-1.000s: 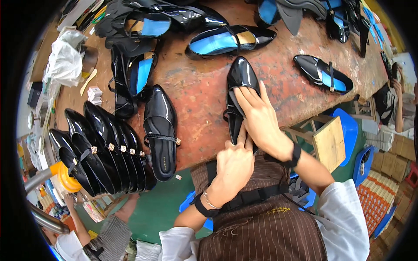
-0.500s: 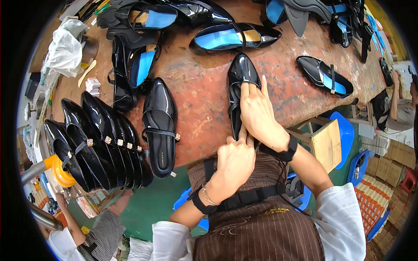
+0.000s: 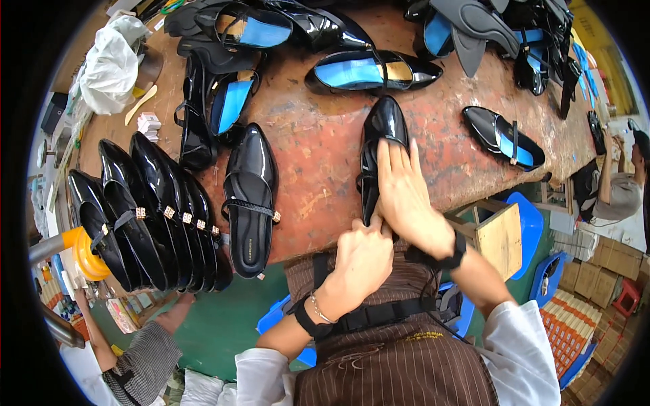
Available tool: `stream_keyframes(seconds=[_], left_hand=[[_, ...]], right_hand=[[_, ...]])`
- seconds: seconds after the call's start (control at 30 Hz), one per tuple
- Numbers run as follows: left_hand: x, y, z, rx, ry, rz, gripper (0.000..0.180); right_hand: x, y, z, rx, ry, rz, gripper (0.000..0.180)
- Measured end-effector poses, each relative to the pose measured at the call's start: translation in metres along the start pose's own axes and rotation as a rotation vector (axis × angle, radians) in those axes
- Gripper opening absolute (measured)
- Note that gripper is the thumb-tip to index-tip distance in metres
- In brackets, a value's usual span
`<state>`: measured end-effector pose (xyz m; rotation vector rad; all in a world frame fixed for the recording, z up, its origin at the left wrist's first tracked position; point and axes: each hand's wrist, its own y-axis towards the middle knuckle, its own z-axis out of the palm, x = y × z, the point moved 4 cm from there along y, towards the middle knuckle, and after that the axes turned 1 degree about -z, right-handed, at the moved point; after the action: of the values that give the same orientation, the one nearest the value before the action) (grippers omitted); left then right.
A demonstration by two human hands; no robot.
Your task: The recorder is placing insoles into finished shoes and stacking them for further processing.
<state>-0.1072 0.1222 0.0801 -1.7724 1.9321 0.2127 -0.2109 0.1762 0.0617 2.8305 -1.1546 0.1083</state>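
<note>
A glossy black pointed shoe (image 3: 387,119) lies at the table's front edge, its toe facing away from me. My right hand (image 3: 412,199) reaches into it with fingers stretched flat, the tips just under the toe upper. Curled at the heel end, my left hand (image 3: 365,257) grips the back of the shoe. The insole is hidden beneath my right hand. Left of my hands rests another black shoe (image 3: 251,159) with a black insole, a braided strap and a square, sparkling ornament. A tight row of similar black shoes (image 3: 157,220) leans together farther left.
Black shoes with blue pads, one of them a shoe (image 3: 365,73) lying sideways, spread across the back of the worn table (image 3: 311,145). Another shoe (image 3: 501,132) sits right. Loose dark insoles (image 3: 474,30) lie behind. A wooden stool (image 3: 497,240) and blue chairs stand below the edge.
The view has shifted slightly, so the table's far side sits lower. My right fingers stay inside the shoe, now closer together; my left hand keeps its place at the heel.
</note>
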Motion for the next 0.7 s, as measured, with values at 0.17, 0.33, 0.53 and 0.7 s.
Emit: stream_keyframes(seconds=[0.17, 0.33, 0.53, 0.7], left_hand=[[0.001, -0.001, -0.005, -0.056, 0.030, -0.021, 0.042], [-0.002, 0.004, -0.004, 0.024, -0.017, 0.006, 0.049], [0.001, -0.004, -0.019, -0.101, -0.038, 0.011, 0.045], [0.035, -0.074, -0.101, -0.326, -0.108, -0.091, 0.024]], right_hand=[[-0.006, 0.013, 0.003, -0.004, 0.100, 0.033, 0.034], [-0.017, 0.032, 0.010, 0.040, -0.003, -0.003, 0.017], [-0.014, 0.034, 0.011, 0.064, 0.094, -0.185, 0.016], [-0.089, 0.045, -0.104, 0.130, 0.978, -0.086, 0.039]])
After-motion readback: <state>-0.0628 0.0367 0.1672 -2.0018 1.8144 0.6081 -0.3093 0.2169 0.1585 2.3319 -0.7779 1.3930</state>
